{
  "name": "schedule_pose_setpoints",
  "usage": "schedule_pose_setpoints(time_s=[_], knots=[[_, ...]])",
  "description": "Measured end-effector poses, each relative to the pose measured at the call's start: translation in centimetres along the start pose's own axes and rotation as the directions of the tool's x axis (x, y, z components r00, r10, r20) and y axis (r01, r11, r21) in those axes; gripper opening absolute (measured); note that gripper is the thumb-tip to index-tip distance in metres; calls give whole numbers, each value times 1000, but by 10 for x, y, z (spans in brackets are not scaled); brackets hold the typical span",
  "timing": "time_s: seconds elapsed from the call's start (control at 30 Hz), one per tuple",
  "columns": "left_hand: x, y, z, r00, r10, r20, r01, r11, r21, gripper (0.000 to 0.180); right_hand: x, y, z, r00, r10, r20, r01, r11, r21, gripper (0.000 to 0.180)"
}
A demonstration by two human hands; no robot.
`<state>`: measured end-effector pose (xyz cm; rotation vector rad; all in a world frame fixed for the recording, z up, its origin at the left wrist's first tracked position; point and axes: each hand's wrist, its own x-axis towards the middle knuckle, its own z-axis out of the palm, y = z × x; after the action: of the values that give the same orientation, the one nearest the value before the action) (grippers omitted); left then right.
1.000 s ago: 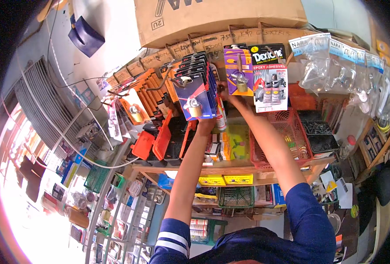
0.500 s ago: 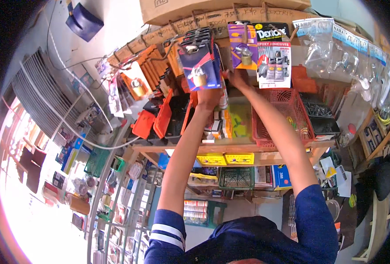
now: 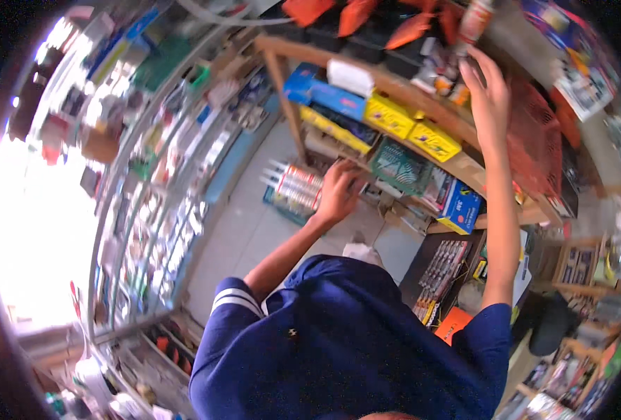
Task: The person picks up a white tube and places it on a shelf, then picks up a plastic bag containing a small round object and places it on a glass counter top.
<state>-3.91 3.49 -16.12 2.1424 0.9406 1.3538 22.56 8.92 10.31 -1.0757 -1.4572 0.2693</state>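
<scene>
My left hand (image 3: pixel 338 190) is down low, against a box of white sealant tubes (image 3: pixel 293 183) beside a green patterned box (image 3: pixel 401 164). Its fingers are curled, and blur hides whether they grip anything. My right hand (image 3: pixel 487 87) is raised at the wooden shelf (image 3: pixel 394 84), fingers apart and holding nothing. It is next to small bottles (image 3: pixel 440 73) and an orange mesh basket (image 3: pixel 534 147). My blue sleeves and shirt fill the lower middle.
Yellow boxes (image 3: pixel 433 140) and a blue box (image 3: pixel 461 203) line the shelf front. A long glass display case (image 3: pixel 170 175) packed with goods runs along the left. A dark tray of carded packs (image 3: pixel 443 266) lies at the lower right. Grey floor (image 3: pixel 254 224) shows between.
The view has swung down from the hanging packs to the lower shelves. My left hand has let go of the blue carded pack and dropped to the tubes. My right hand stays up.
</scene>
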Motion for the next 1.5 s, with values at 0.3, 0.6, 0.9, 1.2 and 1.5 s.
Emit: schedule_pose_setpoints(time_s=[0.3,0.6,0.9,1.2,1.5], knots=[[-704,22,-280,-409,-895,-178,695,-432,574,32,-240,109,148,535,563,630,-689,723,-61,27],[-658,71,-246,-563,-826,-26,732,-484,-480,47,-441,271,270,275,763,586,-437,642,-630,32],[-717,227,-207,-637,-745,199,676,-664,-320,39,-491,320,371,656,665,357,-194,606,-772,42],[-642,265,-229,-772,-633,60,619,-770,-152,47,-505,317,399,727,573,377,34,519,-854,55],[-609,184,-195,-510,-857,77,858,-513,-27,42,-514,329,394,779,492,389,26,595,-803,47]])
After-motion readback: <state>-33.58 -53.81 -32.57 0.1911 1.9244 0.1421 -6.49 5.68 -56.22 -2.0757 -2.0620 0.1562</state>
